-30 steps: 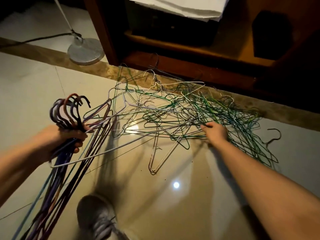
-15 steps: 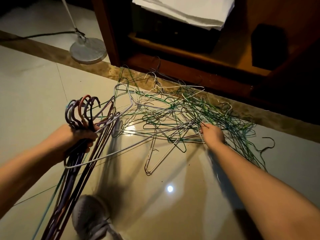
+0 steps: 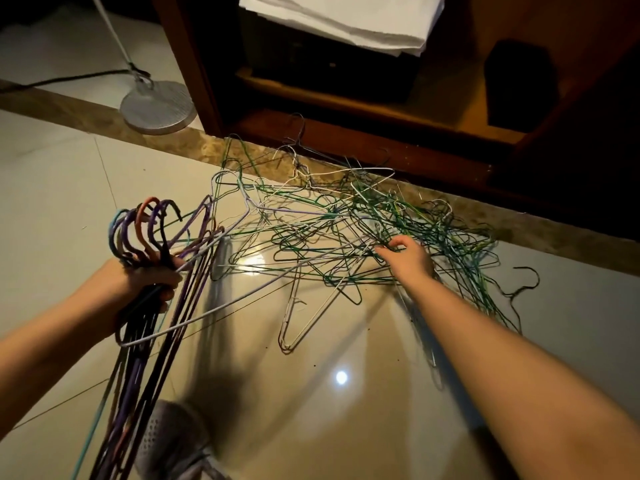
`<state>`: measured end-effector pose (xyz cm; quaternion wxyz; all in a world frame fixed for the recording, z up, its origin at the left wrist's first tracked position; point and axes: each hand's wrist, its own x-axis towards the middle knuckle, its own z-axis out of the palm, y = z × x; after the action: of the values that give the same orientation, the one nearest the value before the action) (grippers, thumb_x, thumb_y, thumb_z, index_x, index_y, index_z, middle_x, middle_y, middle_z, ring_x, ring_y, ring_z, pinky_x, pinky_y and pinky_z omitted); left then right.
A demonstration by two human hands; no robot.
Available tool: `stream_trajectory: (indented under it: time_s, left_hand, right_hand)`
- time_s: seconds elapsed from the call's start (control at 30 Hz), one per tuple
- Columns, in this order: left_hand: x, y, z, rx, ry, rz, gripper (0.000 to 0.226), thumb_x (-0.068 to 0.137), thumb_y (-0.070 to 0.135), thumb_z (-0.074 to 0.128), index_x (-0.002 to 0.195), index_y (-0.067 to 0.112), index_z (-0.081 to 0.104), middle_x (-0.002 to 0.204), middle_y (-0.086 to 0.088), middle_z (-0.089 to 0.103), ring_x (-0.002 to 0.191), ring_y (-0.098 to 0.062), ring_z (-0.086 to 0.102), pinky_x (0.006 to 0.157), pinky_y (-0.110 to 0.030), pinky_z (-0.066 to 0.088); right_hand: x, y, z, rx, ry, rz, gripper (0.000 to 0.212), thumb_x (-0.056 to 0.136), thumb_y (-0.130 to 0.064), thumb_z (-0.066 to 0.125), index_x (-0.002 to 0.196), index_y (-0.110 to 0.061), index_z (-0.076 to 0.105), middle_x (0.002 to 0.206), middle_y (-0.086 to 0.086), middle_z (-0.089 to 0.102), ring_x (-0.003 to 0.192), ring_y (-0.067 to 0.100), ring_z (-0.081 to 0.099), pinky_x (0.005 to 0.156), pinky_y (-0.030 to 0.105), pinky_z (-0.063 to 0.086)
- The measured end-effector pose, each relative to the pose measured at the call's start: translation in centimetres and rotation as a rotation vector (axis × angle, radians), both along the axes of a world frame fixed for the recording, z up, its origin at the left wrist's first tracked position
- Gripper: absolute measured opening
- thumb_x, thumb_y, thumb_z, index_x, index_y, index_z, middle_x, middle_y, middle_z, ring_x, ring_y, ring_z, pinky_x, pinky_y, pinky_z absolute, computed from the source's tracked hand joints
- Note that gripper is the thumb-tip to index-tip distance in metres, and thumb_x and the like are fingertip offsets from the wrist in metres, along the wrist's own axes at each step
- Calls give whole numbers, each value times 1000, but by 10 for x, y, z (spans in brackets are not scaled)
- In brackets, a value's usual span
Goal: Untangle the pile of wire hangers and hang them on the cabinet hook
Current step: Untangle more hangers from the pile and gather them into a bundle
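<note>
Tiled floor, left fingers gripping bundle, right fingers open on pile

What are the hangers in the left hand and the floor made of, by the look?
Hangers: thin wire, apparently with a matte purple, orange or black coating. Floor: glossy tile, likely ceramic or stone, judging by the reflected light and joint lines.

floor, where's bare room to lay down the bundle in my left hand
Bare tile left of the pile, between the lamp base and your left hand. Another bare stretch lies near you, between the shoe and right forearm. Crowded: the pile along the cabinet front, plus a lone dark hanger right of it.
</note>
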<state>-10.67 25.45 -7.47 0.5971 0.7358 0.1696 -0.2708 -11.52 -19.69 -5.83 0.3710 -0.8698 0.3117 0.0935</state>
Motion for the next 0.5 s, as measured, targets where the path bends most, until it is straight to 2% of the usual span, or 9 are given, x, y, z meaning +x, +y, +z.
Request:
stream_trajectory:
  time_s: [0.1,0.2,0.27,0.37,0.5]
  left_hand:
    - [1,0,-4,-29,30,14,58,62,32,82,113,12,63,88,-10,60,73,-27,58,66,-43,49]
    - [7,1,-4,-57,32,-1,56,69,32,79,119,14,60,92,-9,60,76,-27,57,69,-44,48]
    - [11,4,-7,-72,54,-7,56,73,29,77,123,15,57,94,-10,57,77,-28,56,71,-45,47]
    - [17,6,-12,-46,68,-1,56,72,24,77,124,16,57,94,-11,55,77,-29,53,70,-45,46]
    - [26,17,-25,21,76,17,58,71,27,79,124,18,57,101,-14,56,82,-35,55,73,-51,48]
  right_hand:
    - [-4,0,-9,-51,7,-18,36,80,-47,66,111,-29,64,111,2,67,87,25,59,62,24,39]
    - [-7,0,-12,-60,8,-10,34,85,-47,60,114,-30,65,114,-1,67,95,26,62,73,28,46]
    - [-7,-3,-11,-86,12,6,32,88,-44,56,114,-29,66,114,-1,67,97,26,61,73,28,45]
    - [-7,-8,-9,-137,42,29,31,90,-44,50,108,-26,68,100,2,69,86,27,59,62,26,39]
    - [-7,-14,-5,-158,80,58,33,92,-44,48,97,-18,67,81,4,61,74,25,51,53,25,29]
